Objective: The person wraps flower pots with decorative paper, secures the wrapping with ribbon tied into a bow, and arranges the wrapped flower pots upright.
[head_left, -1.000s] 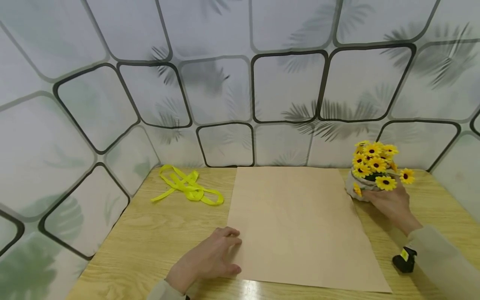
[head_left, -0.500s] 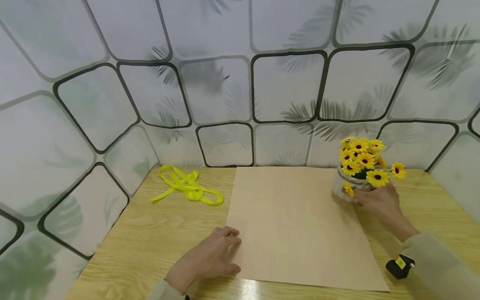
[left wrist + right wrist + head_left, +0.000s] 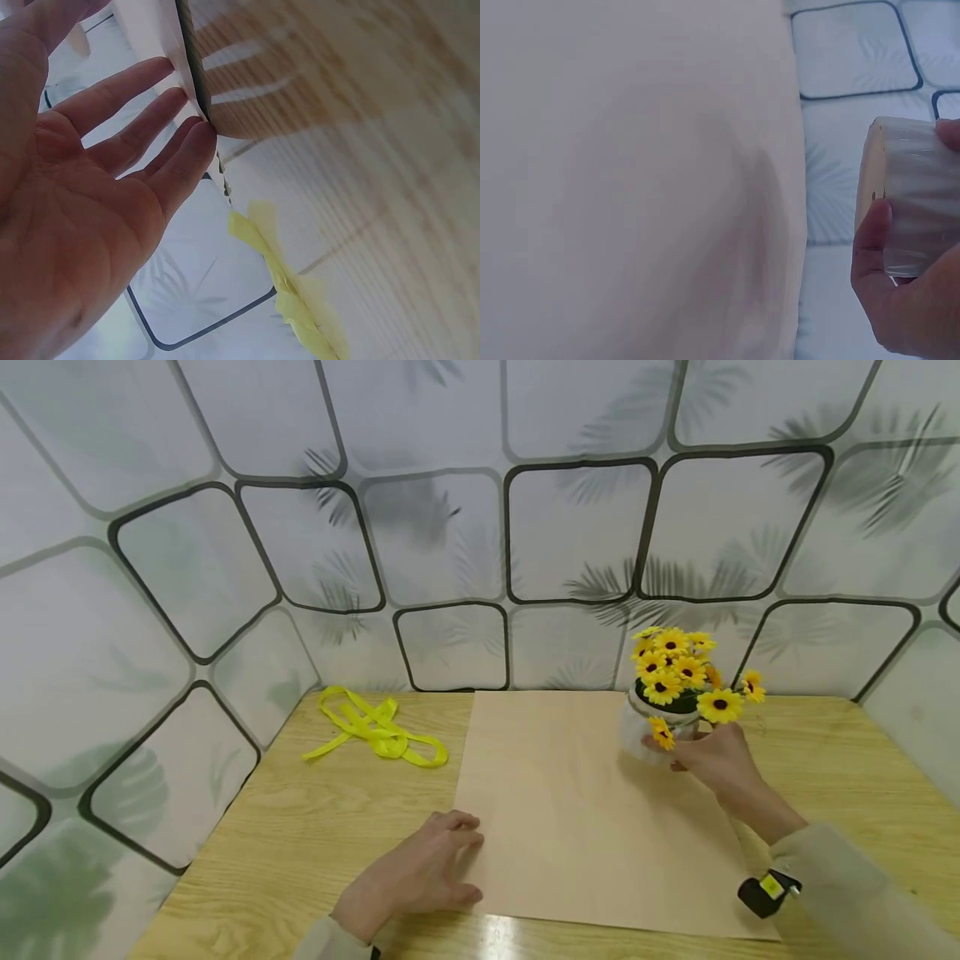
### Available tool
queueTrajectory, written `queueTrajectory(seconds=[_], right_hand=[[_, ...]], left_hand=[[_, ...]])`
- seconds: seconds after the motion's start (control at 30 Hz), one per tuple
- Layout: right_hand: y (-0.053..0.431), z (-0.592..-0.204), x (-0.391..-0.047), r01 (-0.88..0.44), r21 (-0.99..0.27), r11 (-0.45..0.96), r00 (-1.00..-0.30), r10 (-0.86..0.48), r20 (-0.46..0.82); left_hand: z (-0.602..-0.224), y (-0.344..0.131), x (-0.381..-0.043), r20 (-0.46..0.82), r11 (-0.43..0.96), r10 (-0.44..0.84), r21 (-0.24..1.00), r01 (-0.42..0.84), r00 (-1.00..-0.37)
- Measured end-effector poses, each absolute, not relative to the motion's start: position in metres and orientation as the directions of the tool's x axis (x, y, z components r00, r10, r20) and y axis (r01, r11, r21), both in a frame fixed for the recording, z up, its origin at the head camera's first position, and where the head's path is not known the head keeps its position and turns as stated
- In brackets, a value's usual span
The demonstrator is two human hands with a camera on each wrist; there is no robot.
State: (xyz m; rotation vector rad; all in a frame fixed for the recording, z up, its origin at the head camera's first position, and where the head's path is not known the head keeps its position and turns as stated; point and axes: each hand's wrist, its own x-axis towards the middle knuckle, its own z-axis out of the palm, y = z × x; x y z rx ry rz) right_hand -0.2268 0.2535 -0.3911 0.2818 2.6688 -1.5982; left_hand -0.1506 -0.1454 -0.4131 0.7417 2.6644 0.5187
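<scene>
In the head view, my right hand (image 3: 723, 772) grips a pale flower pot (image 3: 637, 727) filled with yellow artificial sunflowers (image 3: 675, 668). It holds the pot above the far right part of a large beige sheet of paper (image 3: 577, 810), where a shadow falls. The right wrist view shows the fingers (image 3: 874, 232) curled round the lower pot (image 3: 915, 195), its base lifted off the paper (image 3: 652, 180). Loosely bent, my left hand (image 3: 420, 872) rests at the sheet's left edge. Its fingertips (image 3: 199, 139) touch that edge in the left wrist view, with nothing held.
A tangled yellow ribbon (image 3: 382, 735) lies on the wooden table (image 3: 315, 827) behind and left of the sheet. A patterned cloth wall (image 3: 450, 543) rises directly behind the table and along its left side.
My right hand has carried the flower pot leftward, from the right edge of the paper to over it. The left hand, paper and ribbon have stayed in place.
</scene>
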Motion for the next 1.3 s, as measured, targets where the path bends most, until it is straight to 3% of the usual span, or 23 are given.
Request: queueTrajectory(seconds=[0.43,1.07,1.3], right_hand=[[0.214,-0.396,-0.225,0.122,-0.912,0.391,-0.992,0.038,-0.117],[0.159,-0.408,-0.245,0.123,-0.898,0.422,-0.990,-0.017,-0.143],[0.140,-0.418,-0.251,0.038,-0.920,0.391,-0.992,-0.096,-0.082]], left_hand=[[-0.412,-0.145,-0.152,-0.206,0.798,0.546,0.422,0.429,-0.812],[-0.411,-0.147,-0.152,-0.192,0.789,0.555,0.429,0.439,-0.809],[-0.411,-0.146,-0.151,-0.202,0.797,0.547,0.424,0.431,-0.812]])
